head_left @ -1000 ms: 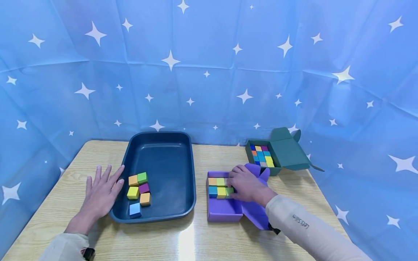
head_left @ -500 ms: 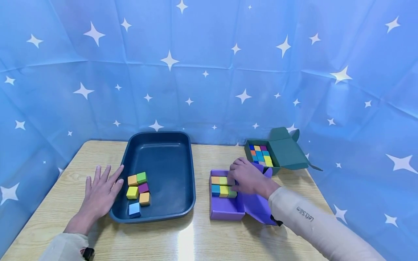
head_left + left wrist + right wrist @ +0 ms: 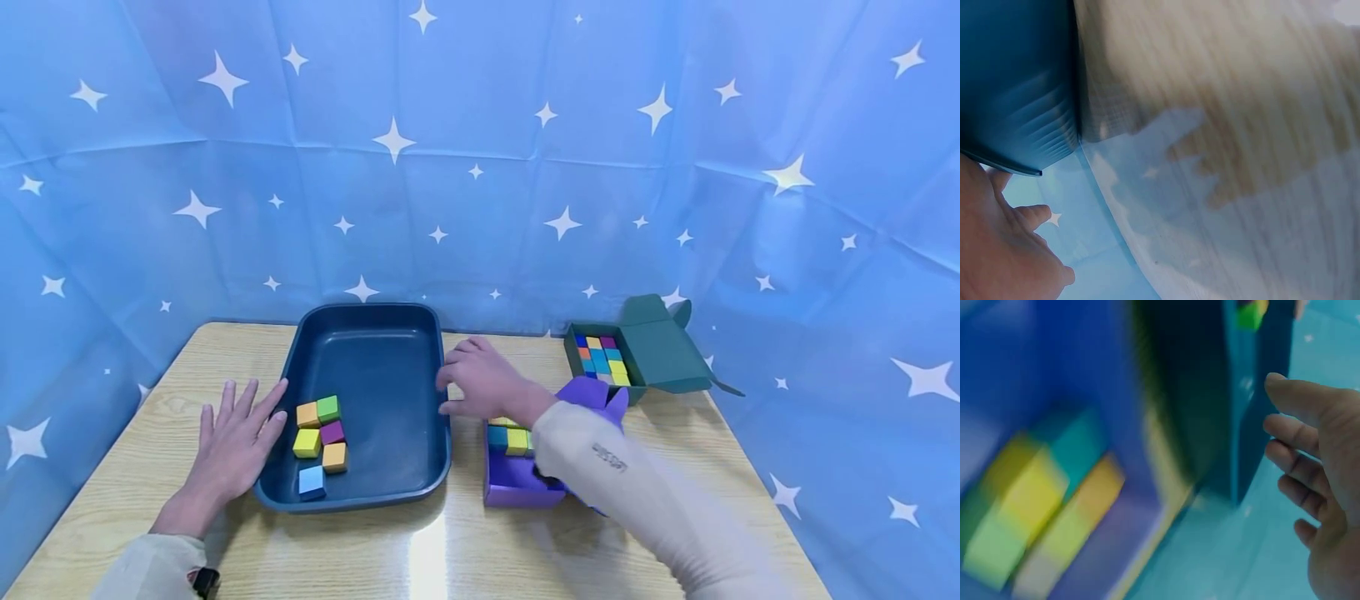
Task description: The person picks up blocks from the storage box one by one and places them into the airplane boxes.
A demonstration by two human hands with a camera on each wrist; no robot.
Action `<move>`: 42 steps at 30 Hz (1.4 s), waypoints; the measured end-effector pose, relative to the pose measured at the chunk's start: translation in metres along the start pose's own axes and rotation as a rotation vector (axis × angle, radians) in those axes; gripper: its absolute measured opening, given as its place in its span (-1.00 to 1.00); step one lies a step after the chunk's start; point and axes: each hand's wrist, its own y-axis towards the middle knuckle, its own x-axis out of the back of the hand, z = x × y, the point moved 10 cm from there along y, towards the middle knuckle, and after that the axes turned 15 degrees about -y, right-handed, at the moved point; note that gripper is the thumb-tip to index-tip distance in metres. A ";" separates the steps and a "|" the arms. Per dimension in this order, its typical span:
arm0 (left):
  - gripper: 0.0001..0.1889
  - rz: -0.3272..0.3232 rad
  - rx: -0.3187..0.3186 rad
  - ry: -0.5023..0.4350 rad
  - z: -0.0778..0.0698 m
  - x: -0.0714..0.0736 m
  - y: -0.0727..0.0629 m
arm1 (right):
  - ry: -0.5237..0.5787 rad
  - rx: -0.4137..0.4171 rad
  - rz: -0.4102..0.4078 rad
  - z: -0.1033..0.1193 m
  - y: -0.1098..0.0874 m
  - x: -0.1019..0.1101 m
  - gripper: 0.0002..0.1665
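My left hand [image 3: 234, 442] rests with spread, straight fingers at the left rim of the dark blue tray [image 3: 390, 383]. In the tray's left part lie several small cubes, among them a yellow cube [image 3: 307, 443], a green cube [image 3: 327, 407] and a light blue cube [image 3: 311, 482]. My right hand [image 3: 483, 379] hovers by the tray's right rim, fingers loosely bent. The right wrist view shows this hand [image 3: 1316, 456] holding nothing. Under my right forearm stands the purple box [image 3: 523, 492], its lid folded open. It contains rows of cubes, such as a yellow cube [image 3: 1032, 494], partly hidden by the arm.
At the back right stands a green box [image 3: 637, 392] full of coloured cubes, its lid flap [image 3: 663, 350] folded out to the right. A blue star-patterned cloth [image 3: 480, 100] hangs behind the wooden table [image 3: 375, 558].
My right hand has left the cubes in the purple box and moved left to the tray's right rim. The purple box shifted slightly right earlier. My left hand stays in place.
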 end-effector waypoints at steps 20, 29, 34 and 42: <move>-0.39 0.007 0.005 -0.006 -0.002 0.001 0.002 | 0.108 0.035 0.058 0.120 0.066 -0.010 -0.55; -0.40 0.015 0.014 -0.011 0.000 0.000 0.001 | 0.102 0.038 0.079 0.134 0.073 -0.027 -0.57; -0.39 0.020 0.018 -0.005 0.000 0.000 0.001 | 0.085 0.042 0.065 0.139 0.076 -0.029 -0.58; -0.39 0.020 0.022 -0.004 0.000 0.000 0.001 | 0.078 0.040 0.053 0.141 0.077 -0.032 -0.63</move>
